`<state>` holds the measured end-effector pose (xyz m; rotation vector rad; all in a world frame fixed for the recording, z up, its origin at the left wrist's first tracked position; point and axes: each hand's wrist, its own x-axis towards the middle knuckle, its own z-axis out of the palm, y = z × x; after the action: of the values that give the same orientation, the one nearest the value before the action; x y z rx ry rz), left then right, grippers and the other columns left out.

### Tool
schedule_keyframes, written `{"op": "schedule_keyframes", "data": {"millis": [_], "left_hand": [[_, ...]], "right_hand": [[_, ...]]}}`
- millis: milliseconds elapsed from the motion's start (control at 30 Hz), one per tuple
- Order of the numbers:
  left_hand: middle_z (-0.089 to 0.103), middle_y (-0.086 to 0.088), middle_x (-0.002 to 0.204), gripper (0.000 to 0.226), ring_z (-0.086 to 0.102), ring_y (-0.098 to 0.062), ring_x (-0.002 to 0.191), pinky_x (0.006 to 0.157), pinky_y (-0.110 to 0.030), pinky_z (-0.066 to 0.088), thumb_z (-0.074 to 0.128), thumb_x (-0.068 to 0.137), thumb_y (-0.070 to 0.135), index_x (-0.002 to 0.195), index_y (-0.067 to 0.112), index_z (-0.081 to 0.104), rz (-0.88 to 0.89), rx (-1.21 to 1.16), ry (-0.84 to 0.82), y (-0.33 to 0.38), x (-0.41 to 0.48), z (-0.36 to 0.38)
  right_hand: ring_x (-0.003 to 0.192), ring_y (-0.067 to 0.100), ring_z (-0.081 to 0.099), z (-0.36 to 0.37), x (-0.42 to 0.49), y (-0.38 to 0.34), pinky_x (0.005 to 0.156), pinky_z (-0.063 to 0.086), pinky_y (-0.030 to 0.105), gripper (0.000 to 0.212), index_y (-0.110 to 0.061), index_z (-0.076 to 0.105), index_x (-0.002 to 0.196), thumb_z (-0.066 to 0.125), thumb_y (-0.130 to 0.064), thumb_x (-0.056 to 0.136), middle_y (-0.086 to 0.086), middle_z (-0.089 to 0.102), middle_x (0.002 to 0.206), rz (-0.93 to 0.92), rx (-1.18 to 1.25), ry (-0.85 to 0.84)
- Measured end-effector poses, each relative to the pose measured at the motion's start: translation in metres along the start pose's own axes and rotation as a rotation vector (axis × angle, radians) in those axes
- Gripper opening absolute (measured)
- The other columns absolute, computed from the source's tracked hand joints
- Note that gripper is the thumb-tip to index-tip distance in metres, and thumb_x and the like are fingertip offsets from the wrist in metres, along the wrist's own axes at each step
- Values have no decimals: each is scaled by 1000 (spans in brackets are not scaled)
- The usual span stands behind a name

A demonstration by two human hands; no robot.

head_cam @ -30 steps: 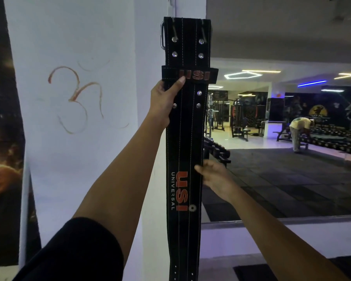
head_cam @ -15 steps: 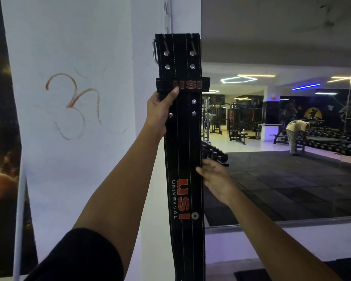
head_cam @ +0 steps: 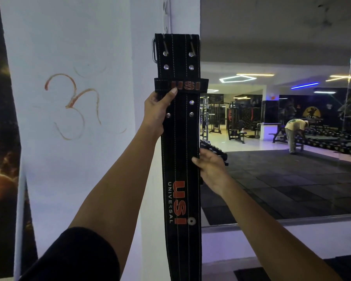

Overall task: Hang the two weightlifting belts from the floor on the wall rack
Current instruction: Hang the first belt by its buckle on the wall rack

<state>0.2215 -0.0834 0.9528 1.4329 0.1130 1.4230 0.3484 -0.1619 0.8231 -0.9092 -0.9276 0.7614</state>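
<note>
A black weightlifting belt [head_cam: 180, 151] with orange USI lettering hangs straight down against the white pillar [head_cam: 146, 57], buckle end at the top. My left hand [head_cam: 158, 112] grips its left edge just under the loop, thumb across the front. My right hand [head_cam: 211, 169] holds its right edge lower down, above the large USI logo. The buckle's metal frame [head_cam: 154, 49] shows at the top left. I cannot make out a hook or rack behind the belt. No second belt is in view.
A white wall [head_cam: 69, 138] with a red drawn symbol lies to the left. A large wall mirror [head_cam: 282, 138] to the right shows gym machines, dumbbell racks and a person bent over. A dark poster [head_cam: 0, 138] fills the far left.
The belt and both hands sit lower in the view than a second ago. My grips on the belt are the same.
</note>
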Motion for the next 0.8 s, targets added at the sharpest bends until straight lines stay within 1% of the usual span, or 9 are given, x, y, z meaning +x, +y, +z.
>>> {"op": "schedule_keyframes", "data": {"millis": [100, 233, 333, 433, 500, 567, 633, 733, 800], "left_hand": [[70, 2, 86, 9, 67, -20, 87, 78, -40, 57, 70, 82, 20, 90, 19, 65, 12, 1, -6, 4, 1, -1], [71, 1, 84, 8, 70, -16, 79, 72, -32, 56, 69, 83, 17, 90, 16, 65, 33, -18, -35, -1, -3, 1], [70, 2, 85, 9, 69, -14, 76, 63, -26, 54, 68, 83, 18, 91, 16, 64, 31, -13, -21, -3, -4, 1], [69, -1, 89, 11, 69, -15, 78, 58, -23, 54, 67, 84, 17, 94, 14, 64, 52, -41, -33, 3, 0, -1], [70, -4, 93, 14, 70, -18, 82, 66, -29, 56, 67, 84, 16, 97, 13, 64, 57, -45, -45, 4, 0, -2], [70, -4, 95, 16, 70, -20, 86, 71, -32, 56, 68, 83, 16, 99, 13, 64, 40, -39, -46, -1, -1, -2], [70, -4, 97, 18, 69, -20, 88, 76, -35, 57, 68, 83, 15, 101, 13, 64, 12, -49, -43, -6, -3, -3], [70, -5, 100, 22, 69, -22, 90, 76, -35, 58, 67, 84, 16, 105, 12, 63, -16, -40, -67, -12, -6, -8], [69, -4, 97, 23, 69, -18, 83, 65, -28, 56, 66, 85, 15, 107, 12, 62, -30, -11, -88, -17, -8, -10]], "right_hand": [[106, 24, 62, 6, 2, -4, 99, 48, 38, 38, -1, 54, 126, 54, 3, 88, 7, 67, 102, -36, 40, 4], [102, 16, 57, 22, 15, -43, 104, 41, 41, 14, -22, 63, 90, 55, -11, 91, -3, 63, 102, -99, 72, 72], [87, 21, 62, 31, 29, -69, 100, 45, 52, 18, -16, 58, 72, 58, -14, 90, 4, 66, 87, -156, 3, 76], [104, 26, 62, 37, 35, -74, 102, 45, 51, 7, -11, 63, 86, 59, -17, 89, 6, 68, 97, -188, -35, 52], [113, 26, 59, 45, 35, -86, 100, 48, 49, 30, -8, 58, 116, 61, -19, 88, 11, 65, 116, -219, 8, 35], [107, 26, 60, 51, 37, -104, 89, 55, 45, 41, -7, 52, 127, 60, -21, 89, 15, 63, 123, -257, 24, 4], [100, 28, 62, 56, 40, -121, 80, 54, 41, 39, -6, 59, 118, 61, -30, 88, 13, 66, 114, -274, -50, -15], [104, 27, 64, 61, 42, -137, 96, 46, 44, 44, -12, 70, 95, 69, -50, 73, 6, 72, 107, -270, -237, 28], [105, 25, 65, 60, 48, -145, 99, 48, 46, 34, -13, 70, 93, 73, -41, 73, 6, 73, 103, -273, -293, 48]]}}
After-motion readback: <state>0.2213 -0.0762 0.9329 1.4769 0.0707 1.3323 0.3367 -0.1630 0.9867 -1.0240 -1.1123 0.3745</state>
